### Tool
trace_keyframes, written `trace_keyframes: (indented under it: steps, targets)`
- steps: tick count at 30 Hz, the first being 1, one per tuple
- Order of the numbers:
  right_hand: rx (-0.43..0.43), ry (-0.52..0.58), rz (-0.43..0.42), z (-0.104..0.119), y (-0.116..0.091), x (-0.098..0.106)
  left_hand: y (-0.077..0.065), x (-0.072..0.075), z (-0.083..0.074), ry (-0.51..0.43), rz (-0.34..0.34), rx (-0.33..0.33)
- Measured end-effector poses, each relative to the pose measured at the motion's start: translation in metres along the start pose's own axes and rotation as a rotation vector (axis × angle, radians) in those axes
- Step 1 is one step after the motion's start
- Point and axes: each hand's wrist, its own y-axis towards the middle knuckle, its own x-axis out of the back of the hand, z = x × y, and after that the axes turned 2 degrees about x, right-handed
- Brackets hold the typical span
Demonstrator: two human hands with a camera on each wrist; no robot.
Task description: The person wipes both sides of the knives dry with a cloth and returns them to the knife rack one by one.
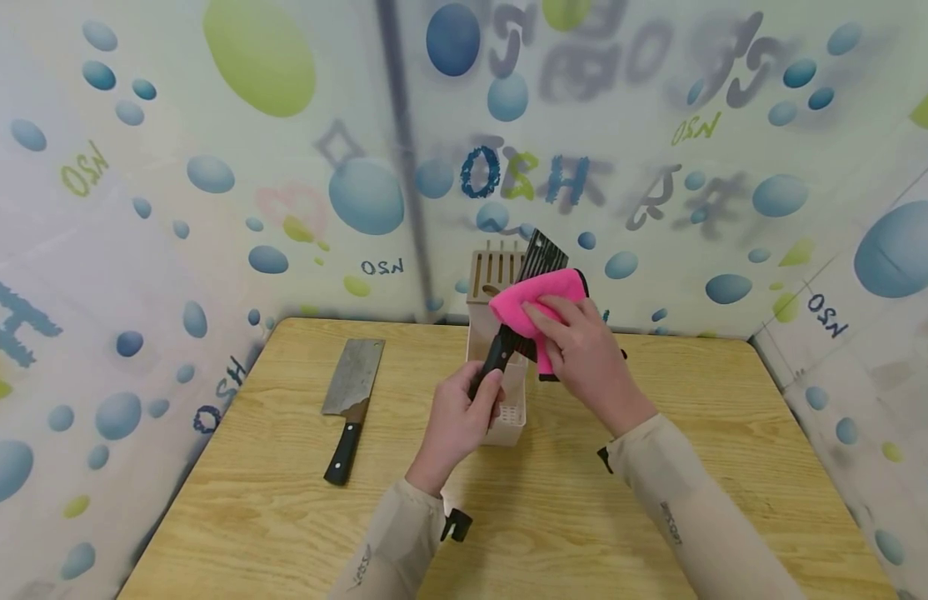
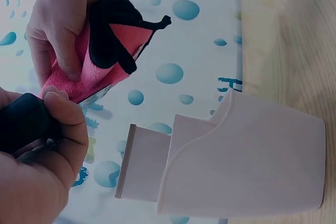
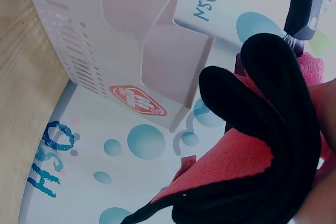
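Note:
My left hand (image 1: pixel 460 417) grips the black handle of a kitchen knife (image 1: pixel 545 254), its wide blade slanting up and to the right. A pink cloth with black edging (image 1: pixel 518 307) is wrapped over the middle of that blade, hiding much of it. My right hand (image 1: pixel 587 346) holds the cloth against the blade, fingers on its front. In the left wrist view the black handle (image 2: pixel 26 121) sits within the curled left fingers. The right wrist view shows the folded cloth (image 3: pixel 231 161) close up, with the handle (image 3: pixel 304 6) beyond it.
Behind the hands stands a beige knife holder (image 1: pixel 479 279) with a slotted top, near the table's back edge. A cleaver (image 1: pixel 355 375) with a black handle lies on the wooden table (image 1: pixel 246 467) to the left. Patterned sheeting (image 1: pixel 299 200) encloses the back and sides.

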Motion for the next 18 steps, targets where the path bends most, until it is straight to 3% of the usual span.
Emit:
trace_keyframes:
  steps: [18]
  targets:
    - [0.009,-0.056,0.021,-0.018,0.013,0.002,-0.001,0.000,0.003,-0.009,-0.011,0.004]
